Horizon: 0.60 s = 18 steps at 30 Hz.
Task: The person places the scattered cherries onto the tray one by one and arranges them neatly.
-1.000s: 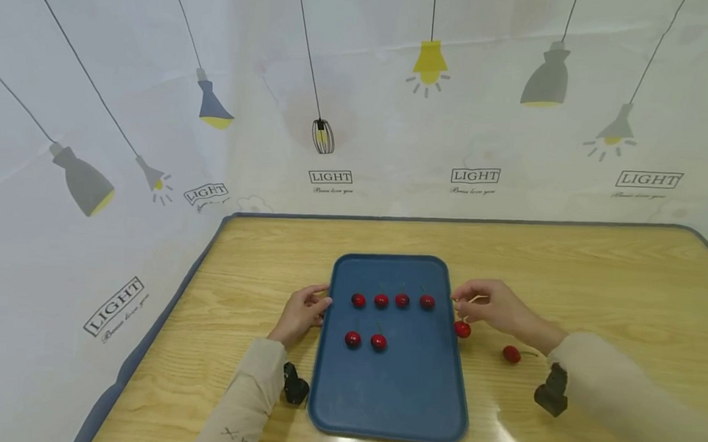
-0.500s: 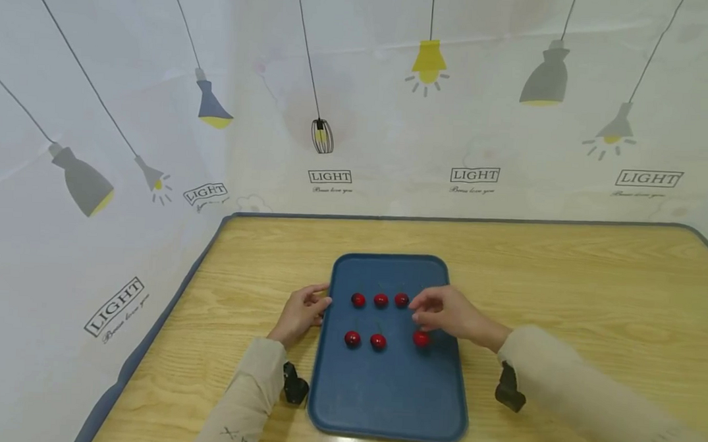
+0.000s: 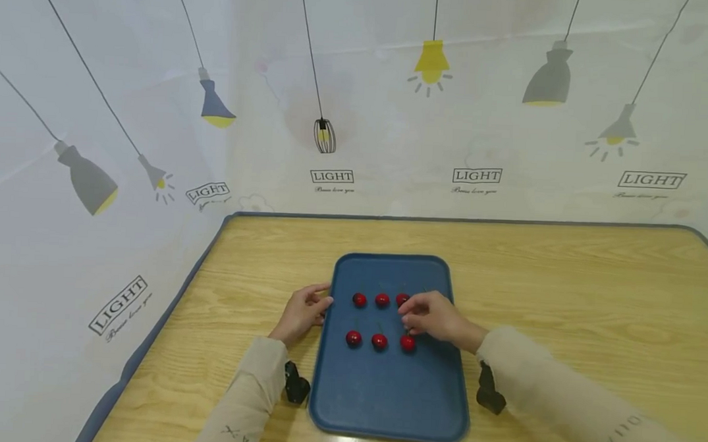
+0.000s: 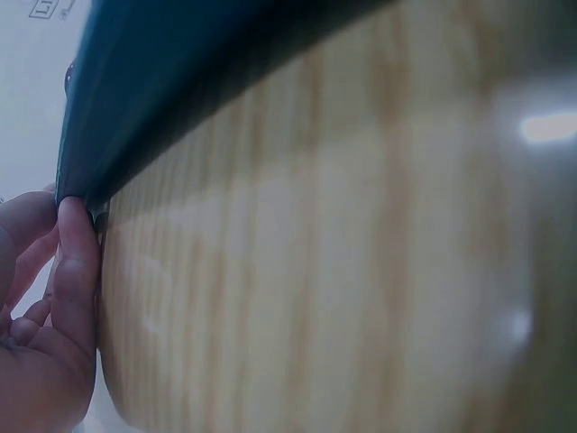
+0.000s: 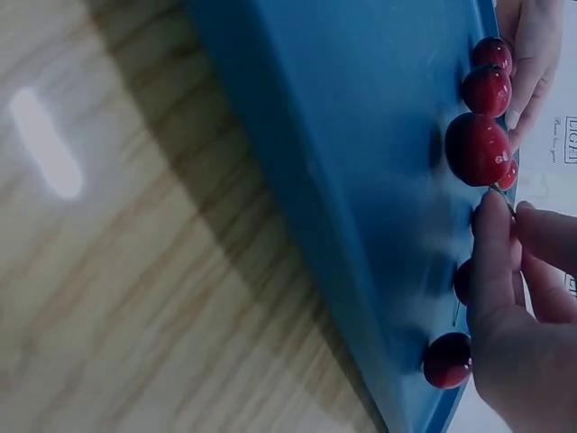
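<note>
My right hand (image 3: 435, 319) pinches the stem of a red cherry (image 3: 407, 344) between thumb and fingertip, low over the blue tray (image 3: 388, 400). In the right wrist view the held cherry (image 5: 478, 149) hangs from those fingertips. Two cherries, one nearer (image 3: 379, 341) and one farther left (image 3: 353, 338), lie in line with it. Behind them runs a row with a left cherry (image 3: 359, 300), a middle one (image 3: 382, 300) and one partly covered by my fingers (image 3: 402, 299). My left hand (image 3: 302, 313) holds the tray's left rim, its thumb (image 4: 77, 262) against the edge.
The tray stands on a wood-grain table (image 3: 577, 283) with a dark blue edge. A wall sheet (image 3: 382, 117) printed with lamps rises behind and to the left. Beside the right hand, a dark cherry (image 5: 448, 361) lies near the tray's rim in the right wrist view.
My right hand has carried the cherry by its stem from the tray's right edge leftward, beside the two nearer cherries. The arm now covers the spot where a loose cherry lay. My left hand stays put.
</note>
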Available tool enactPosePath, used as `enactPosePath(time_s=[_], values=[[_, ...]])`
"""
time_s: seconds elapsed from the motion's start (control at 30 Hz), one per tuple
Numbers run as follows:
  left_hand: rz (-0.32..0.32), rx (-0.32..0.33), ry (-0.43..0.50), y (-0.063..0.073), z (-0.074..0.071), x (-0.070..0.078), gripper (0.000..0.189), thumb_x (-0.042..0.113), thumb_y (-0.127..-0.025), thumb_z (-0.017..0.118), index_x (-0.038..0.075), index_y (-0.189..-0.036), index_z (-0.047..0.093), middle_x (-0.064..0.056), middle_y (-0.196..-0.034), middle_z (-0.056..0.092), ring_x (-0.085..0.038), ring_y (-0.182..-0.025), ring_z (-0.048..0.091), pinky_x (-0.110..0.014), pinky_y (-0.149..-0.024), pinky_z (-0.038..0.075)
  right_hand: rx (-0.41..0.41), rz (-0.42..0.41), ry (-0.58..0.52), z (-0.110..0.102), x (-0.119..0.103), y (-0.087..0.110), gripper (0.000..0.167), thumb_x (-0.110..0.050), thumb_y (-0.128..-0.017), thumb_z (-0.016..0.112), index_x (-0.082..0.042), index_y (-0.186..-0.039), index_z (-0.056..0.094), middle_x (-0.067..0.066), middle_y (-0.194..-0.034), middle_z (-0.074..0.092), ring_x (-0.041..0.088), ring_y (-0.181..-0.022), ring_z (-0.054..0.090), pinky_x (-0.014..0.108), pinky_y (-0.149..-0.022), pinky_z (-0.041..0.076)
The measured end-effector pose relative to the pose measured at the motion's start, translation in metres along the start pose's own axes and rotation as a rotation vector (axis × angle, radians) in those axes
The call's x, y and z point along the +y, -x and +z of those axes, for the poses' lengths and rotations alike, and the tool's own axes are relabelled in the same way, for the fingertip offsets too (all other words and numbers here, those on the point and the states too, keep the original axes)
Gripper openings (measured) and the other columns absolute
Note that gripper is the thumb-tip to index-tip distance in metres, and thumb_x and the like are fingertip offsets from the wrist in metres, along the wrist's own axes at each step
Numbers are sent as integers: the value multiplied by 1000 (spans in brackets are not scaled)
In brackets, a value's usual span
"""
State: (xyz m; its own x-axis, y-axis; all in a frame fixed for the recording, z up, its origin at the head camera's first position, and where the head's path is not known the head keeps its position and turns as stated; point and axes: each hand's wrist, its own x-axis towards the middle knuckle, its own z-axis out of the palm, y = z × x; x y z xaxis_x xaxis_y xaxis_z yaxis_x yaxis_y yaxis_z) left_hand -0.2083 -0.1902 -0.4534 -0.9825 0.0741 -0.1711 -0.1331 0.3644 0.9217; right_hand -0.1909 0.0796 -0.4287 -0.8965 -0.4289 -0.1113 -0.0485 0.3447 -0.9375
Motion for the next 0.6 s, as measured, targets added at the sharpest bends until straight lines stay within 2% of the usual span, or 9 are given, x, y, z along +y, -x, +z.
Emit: enactPosePath(time_s=[0.33, 0.6], values=[[7, 10, -17, -1, 1, -2, 37, 11, -87, 57, 6, -124, 52, -10, -83, 54, -13, -61, 53, -27, -54, 50, 74, 105, 12, 7, 0, -4, 11, 3, -81, 58, 8, -90, 61, 7, -72, 58, 14, -65, 58, 30, -60, 52], [-2, 17, -24, -1, 1, -1, 37, 12, -87, 57, 8, -124, 52, -10, -85, 54, -13, -61, 53, -28, -55, 50, 97, 122, 16, 8, 0, -4, 9, 5, -80, 58, 8, -88, 61, 7, -72, 59, 13, -65, 59, 30, -60, 53]])
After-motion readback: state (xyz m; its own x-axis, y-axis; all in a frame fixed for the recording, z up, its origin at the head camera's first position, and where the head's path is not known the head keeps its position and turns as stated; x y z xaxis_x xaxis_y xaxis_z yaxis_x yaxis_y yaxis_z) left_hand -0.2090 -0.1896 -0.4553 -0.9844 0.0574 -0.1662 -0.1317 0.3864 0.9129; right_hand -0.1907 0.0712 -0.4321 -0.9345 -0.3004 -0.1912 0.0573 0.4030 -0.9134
